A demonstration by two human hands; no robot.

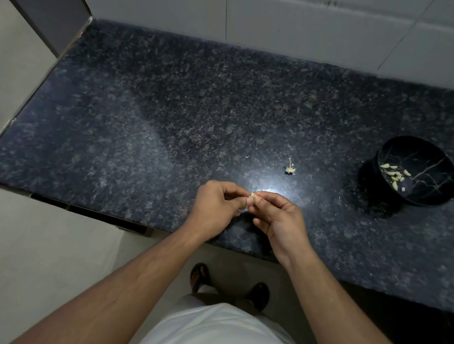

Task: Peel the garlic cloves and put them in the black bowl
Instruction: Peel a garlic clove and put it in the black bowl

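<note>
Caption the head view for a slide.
Both hands, left and right, pinch a garlic clove over the counter; peeled cloves fill the black bowl.

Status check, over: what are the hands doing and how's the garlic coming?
Left hand and right hand both pinch one garlic clove. Peeled cloves lie in the black bowl. Bare garlic stem on the counter, clear of the bowl.

- Two hands: left hand (215,207) and right hand (279,222).
- One garlic clove (252,195) pinched between them.
- One black bowl (429,154).
- About a dozen peeled cloves (395,175) in it (too small to count exactly).
- One garlic stem (290,168) on the countertop (171,104).
</note>
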